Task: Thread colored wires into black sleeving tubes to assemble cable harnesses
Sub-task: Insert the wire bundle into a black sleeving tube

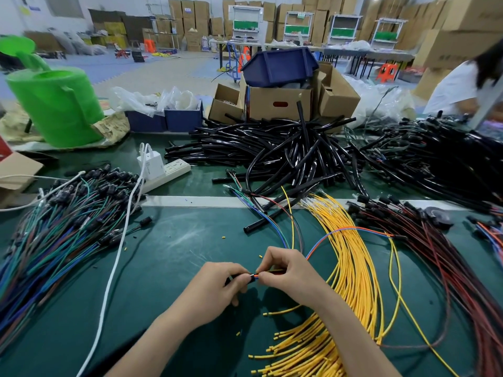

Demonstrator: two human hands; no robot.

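Closest in, the person's two hands meet over the green tabletop point(177, 240). The left hand point(217, 284) has its fingers curled round a short black tube point(249, 277). The right hand point(288, 273) pinches the orange and blue wires point(340, 231) right at the mouth of that tube. The two hands are almost touching. From the right hand these wires curve up and off to the right.

Under the right arm lies a big bunch of yellow wires point(351, 268), spread out like a fan. On the left side is a thick heap of green and blue wires point(54, 240) with small black ends. A white cable point(114, 268) runs across the tabletop beside that heap. On the right side lie many dark red wires point(435, 254).

Further back sits a white power strip point(168, 172) with a plug in it. Beside it is a big pile of black tubes point(285, 153).

Behind the pile stands a cardboard box point(277, 103) with a blue bin point(280, 66) on top. A green watering can point(54, 104) stands far to the left. Another person point(457, 88) in white is at the far right.
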